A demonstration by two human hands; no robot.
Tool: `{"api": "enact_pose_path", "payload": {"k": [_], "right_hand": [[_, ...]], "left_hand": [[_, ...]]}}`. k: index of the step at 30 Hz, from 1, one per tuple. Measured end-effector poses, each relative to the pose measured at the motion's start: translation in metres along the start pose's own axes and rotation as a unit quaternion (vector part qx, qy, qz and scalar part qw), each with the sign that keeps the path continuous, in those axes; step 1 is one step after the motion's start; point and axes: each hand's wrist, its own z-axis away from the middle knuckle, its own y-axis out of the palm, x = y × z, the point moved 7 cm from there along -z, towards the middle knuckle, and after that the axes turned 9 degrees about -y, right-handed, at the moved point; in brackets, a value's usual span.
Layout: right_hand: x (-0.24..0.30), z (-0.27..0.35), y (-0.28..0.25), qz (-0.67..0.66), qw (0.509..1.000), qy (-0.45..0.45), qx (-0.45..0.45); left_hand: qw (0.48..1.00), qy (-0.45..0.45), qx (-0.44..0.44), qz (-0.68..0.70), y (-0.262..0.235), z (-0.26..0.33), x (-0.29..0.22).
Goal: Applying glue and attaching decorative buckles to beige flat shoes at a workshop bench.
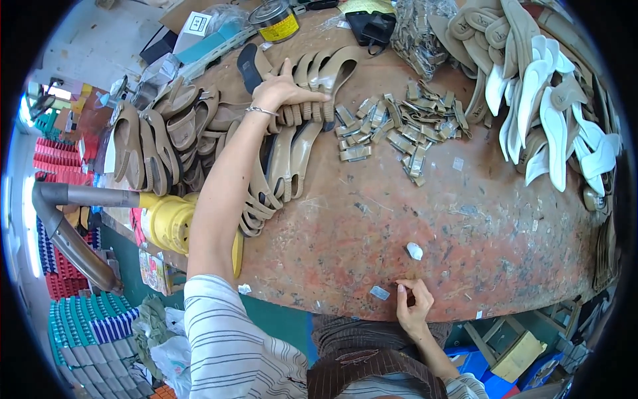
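Observation:
My left hand point(284, 92) reaches to the far side of the table, thumb and fingers stretched wide across a row of tan sandals point(325, 73). It touches them, but I cannot see it gripping one. Beside it stands a sandal showing a dark sole point(251, 66). My right hand point(415, 304) is low over the table's near edge, thumb and forefinger curled together in a pinch. Anything between those fingertips is too small to make out. A small white lump point(414, 251) lies just beyond it, and a clear scrap point(379, 292) lies to its left.
Tan straps with metal pieces point(405, 126) are heaped mid-table. Insoles and white shoe pieces point(551, 120) pile up at right. More sandals point(159, 139) fill the left, near a yellow duct point(166, 223) with a grey pipe. A tin point(274, 21) stands at the back.

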Motion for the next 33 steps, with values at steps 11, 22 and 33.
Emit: {"api": "enact_pose_path", "payload": {"k": [11,22,33], "right_hand": [[0.003,-0.002,-0.005,-0.041,0.999,0.010,0.000],[0.003,0.002,-0.004,-0.031,0.999,0.010,0.004],[-0.018,-0.003,-0.041,0.096,0.989,0.006,-0.113]], "left_hand": [[0.801,-0.046,0.032,0.596,-0.019,0.013,0.103],[0.946,-0.039,-0.263,0.184,0.106,0.337,0.139],[0.936,0.147,-0.295,0.127,0.122,0.363,0.058]]}}
